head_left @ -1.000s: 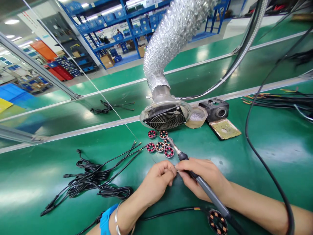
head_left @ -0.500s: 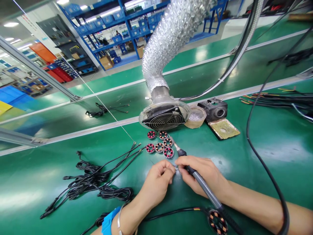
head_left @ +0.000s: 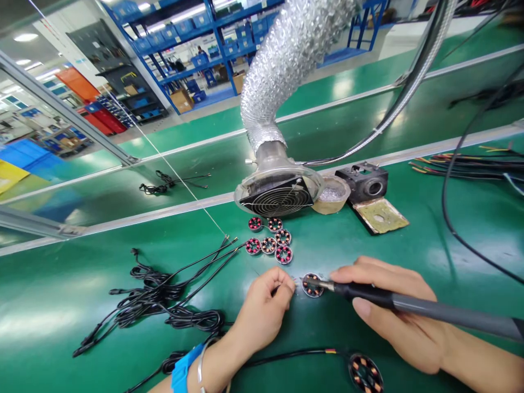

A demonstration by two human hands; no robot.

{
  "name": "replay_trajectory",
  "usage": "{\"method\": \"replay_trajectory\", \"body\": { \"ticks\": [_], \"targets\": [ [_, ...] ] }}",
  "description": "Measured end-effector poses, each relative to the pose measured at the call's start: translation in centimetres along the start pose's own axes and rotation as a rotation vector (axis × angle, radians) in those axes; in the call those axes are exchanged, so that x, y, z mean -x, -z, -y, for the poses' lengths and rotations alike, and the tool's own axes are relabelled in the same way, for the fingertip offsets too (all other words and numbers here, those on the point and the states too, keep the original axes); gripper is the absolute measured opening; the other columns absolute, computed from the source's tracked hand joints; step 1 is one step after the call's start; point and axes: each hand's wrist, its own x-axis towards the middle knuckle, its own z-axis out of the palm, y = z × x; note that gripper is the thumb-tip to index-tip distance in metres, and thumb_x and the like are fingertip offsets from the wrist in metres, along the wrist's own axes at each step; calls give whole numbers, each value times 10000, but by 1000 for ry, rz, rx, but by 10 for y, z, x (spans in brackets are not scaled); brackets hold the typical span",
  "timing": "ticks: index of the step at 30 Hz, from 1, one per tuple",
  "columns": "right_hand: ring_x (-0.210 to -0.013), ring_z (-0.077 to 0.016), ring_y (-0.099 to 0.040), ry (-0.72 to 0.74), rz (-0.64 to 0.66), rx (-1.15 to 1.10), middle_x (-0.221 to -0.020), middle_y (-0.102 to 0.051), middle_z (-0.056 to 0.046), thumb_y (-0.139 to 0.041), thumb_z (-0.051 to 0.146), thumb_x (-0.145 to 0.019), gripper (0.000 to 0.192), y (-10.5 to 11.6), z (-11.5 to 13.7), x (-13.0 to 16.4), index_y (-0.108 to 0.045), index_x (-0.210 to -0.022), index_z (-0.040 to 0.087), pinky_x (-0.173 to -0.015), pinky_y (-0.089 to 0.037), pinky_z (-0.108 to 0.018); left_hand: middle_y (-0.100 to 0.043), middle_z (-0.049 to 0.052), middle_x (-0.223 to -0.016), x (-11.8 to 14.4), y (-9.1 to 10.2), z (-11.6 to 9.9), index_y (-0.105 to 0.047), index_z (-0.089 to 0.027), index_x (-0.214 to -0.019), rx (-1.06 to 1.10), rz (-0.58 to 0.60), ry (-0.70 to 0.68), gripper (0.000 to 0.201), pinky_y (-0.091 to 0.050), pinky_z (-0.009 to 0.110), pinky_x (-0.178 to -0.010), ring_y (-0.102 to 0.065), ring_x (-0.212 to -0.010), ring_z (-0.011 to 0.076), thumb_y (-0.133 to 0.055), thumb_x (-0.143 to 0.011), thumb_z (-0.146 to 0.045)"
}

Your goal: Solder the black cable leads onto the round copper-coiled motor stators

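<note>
My left hand (head_left: 266, 305) is closed in a pinch on a thin solder wire (head_left: 297, 280), whose end pokes out past the fingertips. In my right hand (head_left: 403, 316) is a soldering iron (head_left: 376, 295) with a black grip, held almost level and pointing left. Its metal tip lies over a small round motor stator (head_left: 308, 292) with copper windings, just right of my left fingertips; I cannot tell whether they touch. Beyond my left hand sits a cluster of several similar stators (head_left: 268, 245), some with red windings, some copper.
A fume extractor hood (head_left: 278, 196) on a silver duct hangs over the bench. Behind it stand a solder dross bowl (head_left: 333, 194) and an iron holder with a yellow sponge (head_left: 380, 216). Coiled black cables (head_left: 159, 295) lie left; a larger stator (head_left: 365, 374) lies at the front.
My right hand has moved right and turned the soldering iron from steep to nearly level, bringing its tip over the single stator, which is now visible. My left hand stays nearly in place.
</note>
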Motion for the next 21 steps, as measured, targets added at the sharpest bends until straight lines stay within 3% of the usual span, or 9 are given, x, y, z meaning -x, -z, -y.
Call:
{"method": "replay_trajectory", "body": {
  "ticks": [7,21],
  "targets": [
    [-584,-136,-523,-19,3,-28,-714,-606,12,-480,161,-862,173,-4,2,-1,-596,-968,234,-551,-389,-275,-425,-58,-591,0,0,-1,-493,-179,-722,6,6,9,181,-287,228,-552,-362,-575,103,-471,-877,-269],
    [-549,-131,-492,2,-3,-31,-660,-560,13,-488,177,-848,167,-5,7,-1,-607,-956,222,-520,-351,-279,-411,-58,-595,0,-1,-1,-490,-182,-727,-25,14,17,227,-277,228,-536,-347,-569,104,-476,-903,-324]
  ]
}}
